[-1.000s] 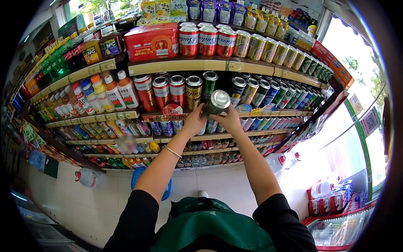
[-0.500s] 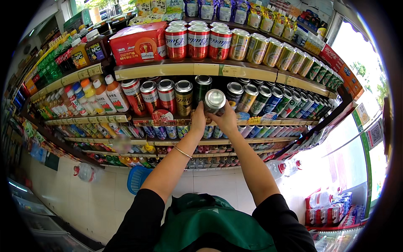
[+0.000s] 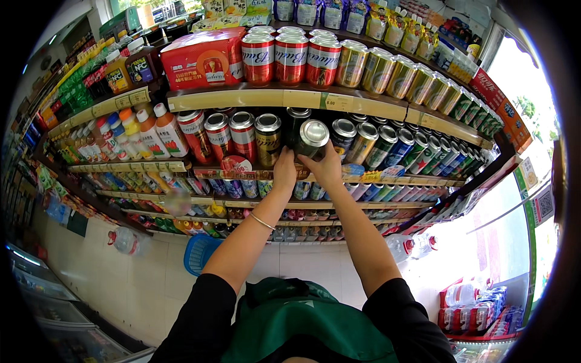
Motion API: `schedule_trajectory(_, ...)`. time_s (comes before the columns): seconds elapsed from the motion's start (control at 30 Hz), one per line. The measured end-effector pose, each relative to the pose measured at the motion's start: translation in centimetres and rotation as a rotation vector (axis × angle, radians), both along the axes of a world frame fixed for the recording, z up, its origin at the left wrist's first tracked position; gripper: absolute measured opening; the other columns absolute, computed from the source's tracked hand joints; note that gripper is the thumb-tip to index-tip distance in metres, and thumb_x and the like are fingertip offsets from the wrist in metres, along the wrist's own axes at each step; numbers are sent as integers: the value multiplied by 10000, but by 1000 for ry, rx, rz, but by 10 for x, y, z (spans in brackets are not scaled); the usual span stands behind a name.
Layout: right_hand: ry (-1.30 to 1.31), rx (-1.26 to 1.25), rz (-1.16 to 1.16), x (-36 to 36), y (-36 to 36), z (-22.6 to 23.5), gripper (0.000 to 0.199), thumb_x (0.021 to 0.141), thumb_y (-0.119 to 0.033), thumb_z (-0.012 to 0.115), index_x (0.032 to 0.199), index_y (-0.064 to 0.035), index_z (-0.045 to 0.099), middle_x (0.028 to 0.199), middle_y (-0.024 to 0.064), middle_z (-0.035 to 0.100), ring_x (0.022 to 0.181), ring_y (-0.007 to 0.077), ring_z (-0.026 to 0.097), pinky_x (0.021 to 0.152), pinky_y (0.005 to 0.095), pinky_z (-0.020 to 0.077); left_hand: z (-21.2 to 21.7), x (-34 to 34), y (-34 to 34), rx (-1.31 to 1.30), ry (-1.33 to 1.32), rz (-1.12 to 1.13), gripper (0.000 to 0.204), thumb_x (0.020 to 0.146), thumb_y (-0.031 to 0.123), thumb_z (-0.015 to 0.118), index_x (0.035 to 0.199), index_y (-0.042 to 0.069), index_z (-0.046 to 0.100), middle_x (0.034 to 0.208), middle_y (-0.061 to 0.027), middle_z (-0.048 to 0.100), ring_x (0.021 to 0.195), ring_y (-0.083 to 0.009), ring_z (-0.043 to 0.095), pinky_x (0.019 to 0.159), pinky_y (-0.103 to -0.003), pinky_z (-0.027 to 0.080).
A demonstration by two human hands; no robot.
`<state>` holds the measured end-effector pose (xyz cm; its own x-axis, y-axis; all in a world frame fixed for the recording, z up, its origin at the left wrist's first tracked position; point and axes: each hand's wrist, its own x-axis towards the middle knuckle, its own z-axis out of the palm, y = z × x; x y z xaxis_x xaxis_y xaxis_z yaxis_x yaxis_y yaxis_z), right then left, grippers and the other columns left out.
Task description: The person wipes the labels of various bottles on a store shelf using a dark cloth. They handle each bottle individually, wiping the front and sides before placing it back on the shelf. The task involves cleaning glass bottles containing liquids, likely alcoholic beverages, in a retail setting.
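Note:
My right hand (image 3: pixel 324 169) is closed around the lower part of a dark green can (image 3: pixel 313 138) with a silver top. The can leans in the shelf's gap, tilted toward me. Close by on its left, my left hand (image 3: pixel 284 172) rests at the shelf's front edge (image 3: pixel 260 175), below a black-and-gold can (image 3: pixel 267 140). The fingers of that hand are mostly hidden, so its grip is unclear. Behind the green can stands another dark can (image 3: pixel 298 120). A dark blue can (image 3: pixel 342 135) is just right of it.
Red-and-white cans (image 3: pixel 242 134) stand to the left, and green and blue cans (image 3: pixel 400 144) to the right. Overhead, an upper shelf edge (image 3: pixel 242 99) carries large cans and a red carton (image 3: pixel 204 58). A blue basket (image 3: pixel 200 254) and water bottles (image 3: pixel 124 240) are on the floor.
The green can has tipped further into the gap and slightly right with my right hand. My left hand has slipped a little lower, away from the can's side.

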<state>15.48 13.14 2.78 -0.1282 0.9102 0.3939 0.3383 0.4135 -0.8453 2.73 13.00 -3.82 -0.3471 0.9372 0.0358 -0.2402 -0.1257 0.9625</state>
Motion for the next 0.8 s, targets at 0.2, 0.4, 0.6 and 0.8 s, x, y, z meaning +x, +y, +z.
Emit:
schedule_trajectory(0.2,32,-20,-26,1,-2,2,662,716,-255,862,1239,-20,531,1067,161,696,939,285,690,792,386,548,-1,-12,-29,226,1177,184,455,845,72,590,1260,-106,528,1227,-263,566,1139,-450,508,1009,-500,411)
schedule_trajectory(0.4,22,23,-52,-2,-4,4,665,720,-278,864,1236,-17,537,1024,143,702,883,253,692,768,368,554,7,-14,-41,244,1129,157,335,841,13,577,1156,-100,552,1127,-261,554,1013,-433,560,884,-475,486)
schedule_trajectory(0.6,40,16,-42,-9,-2,2,671,710,-294,871,1221,-9,543,1010,133,704,843,232,687,743,347,554,19,-17,-51,154,1085,88,184,849,2,565,1018,-66,549,1011,-254,536,898,-445,565,802,-484,500)
schedule_trajectory(0.8,-119,140,-85,-22,1,-16,678,702,-302,864,1209,16,544,992,199,706,918,317,702,776,401,556,6,-21,-53,201,1035,89,191,854,-2,564,1031,-60,522,1042,-250,516,895,-462,571,776,-500,511)
